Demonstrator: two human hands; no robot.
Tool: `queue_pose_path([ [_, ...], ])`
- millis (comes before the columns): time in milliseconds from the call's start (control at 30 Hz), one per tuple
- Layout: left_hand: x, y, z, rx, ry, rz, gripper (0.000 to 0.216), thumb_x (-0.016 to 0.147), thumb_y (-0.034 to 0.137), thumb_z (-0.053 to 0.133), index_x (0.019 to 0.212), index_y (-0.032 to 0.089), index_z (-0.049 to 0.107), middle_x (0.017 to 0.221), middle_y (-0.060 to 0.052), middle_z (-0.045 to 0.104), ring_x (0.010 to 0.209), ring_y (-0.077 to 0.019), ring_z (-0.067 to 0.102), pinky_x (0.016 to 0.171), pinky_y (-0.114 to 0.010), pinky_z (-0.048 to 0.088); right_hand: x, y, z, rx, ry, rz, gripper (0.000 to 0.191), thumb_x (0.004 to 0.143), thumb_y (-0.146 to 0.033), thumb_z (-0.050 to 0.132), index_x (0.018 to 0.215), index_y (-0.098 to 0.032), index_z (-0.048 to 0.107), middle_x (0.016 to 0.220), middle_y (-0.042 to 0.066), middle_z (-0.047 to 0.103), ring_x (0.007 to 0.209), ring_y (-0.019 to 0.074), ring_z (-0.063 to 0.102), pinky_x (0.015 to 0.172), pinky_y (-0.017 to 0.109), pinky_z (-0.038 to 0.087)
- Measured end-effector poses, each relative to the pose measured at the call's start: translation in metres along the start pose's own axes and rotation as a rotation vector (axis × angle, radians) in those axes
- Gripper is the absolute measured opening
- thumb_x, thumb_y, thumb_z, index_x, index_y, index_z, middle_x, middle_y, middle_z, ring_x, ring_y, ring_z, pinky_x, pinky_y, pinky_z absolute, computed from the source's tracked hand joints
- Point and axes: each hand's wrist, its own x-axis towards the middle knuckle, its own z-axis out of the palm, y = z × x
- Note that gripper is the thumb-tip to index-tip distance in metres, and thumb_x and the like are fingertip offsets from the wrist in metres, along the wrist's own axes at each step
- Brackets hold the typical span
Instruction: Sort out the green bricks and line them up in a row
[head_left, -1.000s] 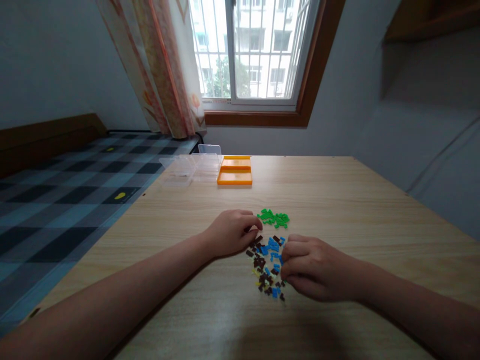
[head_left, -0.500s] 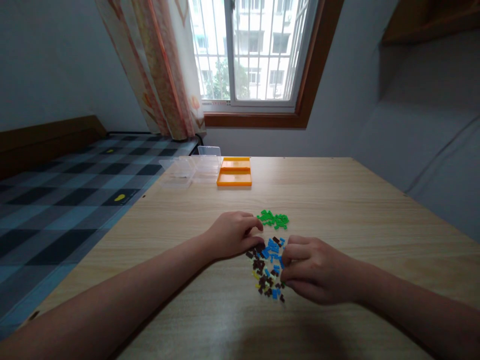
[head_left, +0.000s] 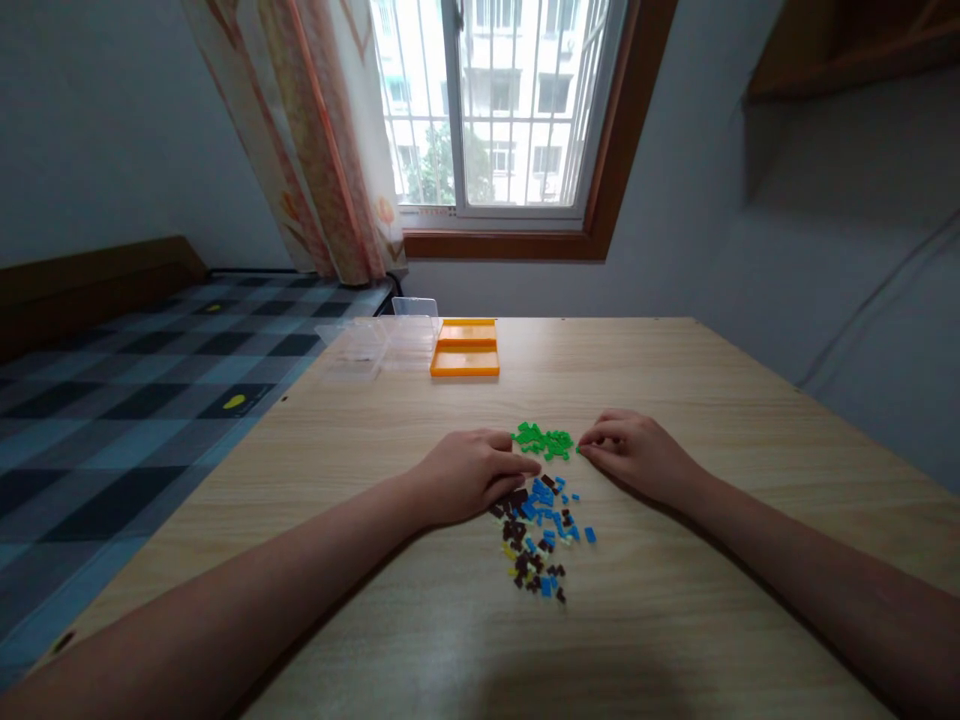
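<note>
A small heap of green pieces [head_left: 546,440] lies on the wooden table [head_left: 675,370]. Nearer to me is a mixed scatter of blue, brown and yellowish pieces [head_left: 541,535]. My left hand [head_left: 469,474] rests curled on the table, its fingertips between the green heap and the mixed scatter. My right hand [head_left: 636,455] lies at the right edge of the green heap, fingertips pinched together at the outermost green piece. What the pinch holds is too small to see.
An orange tray [head_left: 465,348] and clear plastic boxes [head_left: 379,342] stand at the table's far left. A bed with a checked cover [head_left: 135,400] runs along the left. A window and curtain are behind the table.
My right hand has moved from the mixed scatter up and away to the right edge of the green heap. The left hand has stayed almost where it was.
</note>
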Motion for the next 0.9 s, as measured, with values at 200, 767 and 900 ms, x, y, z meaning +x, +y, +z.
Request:
queue_pose_path([
  [200,0.000,0.006,-0.002,0.042,-0.036,0.040,0.032,0.103,0.036,0.046,0.128,0.035,0.067,0.088,-0.003,0.064,0.079,-0.0179,0.060,0.072,-0.028,0.045,-0.003,-0.014,-0.001,0.044,0.019,-0.027,0.018,0.093,-0.028,0.061,0.086,-0.017,0.075,0.080,0.006,0.067,0.076,0.0165,0.060,0.069,0.029,0.045],
  [767,-0.005,0.002,0.003,-0.046,0.017,0.066,0.020,0.097,0.033,0.060,0.107,0.029,0.077,0.079,-0.002,0.063,0.072,-0.0145,0.060,0.065,-0.025,0.043,-0.013,-0.040,-0.003,-0.049,-0.190,-0.383,0.025,0.100,-0.023,0.049,0.109,-0.019,0.072,0.086,0.007,0.064,0.081,0.0183,0.054,0.074,0.033,0.041],
  [900,-0.005,0.005,0.003,-0.021,0.022,0.108,0.019,0.096,0.032,0.061,0.106,0.031,0.077,0.076,-0.001,0.062,0.068,-0.0142,0.058,0.062,-0.025,0.041,-0.014,-0.047,-0.002,-0.006,-0.201,-0.424,0.024,0.099,-0.023,0.050,0.109,-0.021,0.071,0.088,0.006,0.065,0.082,0.0188,0.054,0.076,0.035,0.041],
])
